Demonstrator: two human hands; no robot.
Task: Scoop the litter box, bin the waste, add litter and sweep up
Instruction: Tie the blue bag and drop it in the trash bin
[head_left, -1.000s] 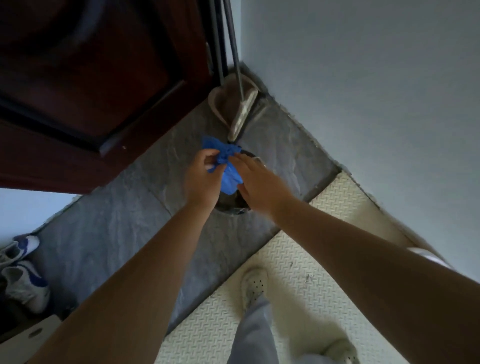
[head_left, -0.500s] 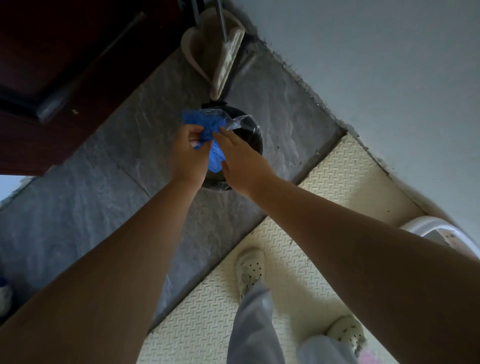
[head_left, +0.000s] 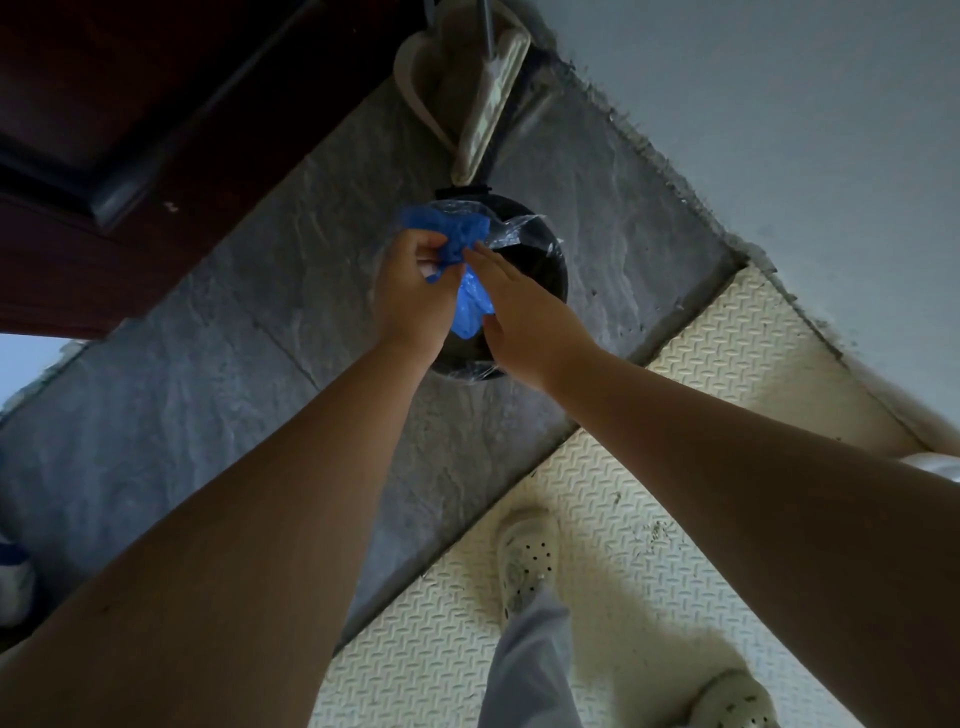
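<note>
A crumpled blue plastic glove (head_left: 460, 236) hangs between both hands, right above a round black bin (head_left: 540, 260) lined with clear plastic. My left hand (head_left: 410, 291) pinches the upper part of the glove with curled fingers. The fingers of my right hand (head_left: 519, 306) lie fairly straight against the glove's lower part, which partly hides behind that hand. A beige dustpan and broom (head_left: 483, 88) lean in the corner just beyond the bin.
A dark wooden door (head_left: 130, 130) fills the upper left and a pale wall (head_left: 779, 104) the right. The bin stands on grey stone floor (head_left: 208, 389). My feet in white perforated clogs (head_left: 527, 561) stand on a cream embossed mat. A sneaker (head_left: 13, 577) lies at far left.
The view has moved closer to the bin, which now shows more fully under the hands. Both hands still hold the blue glove, now more bunched over the bin opening.
</note>
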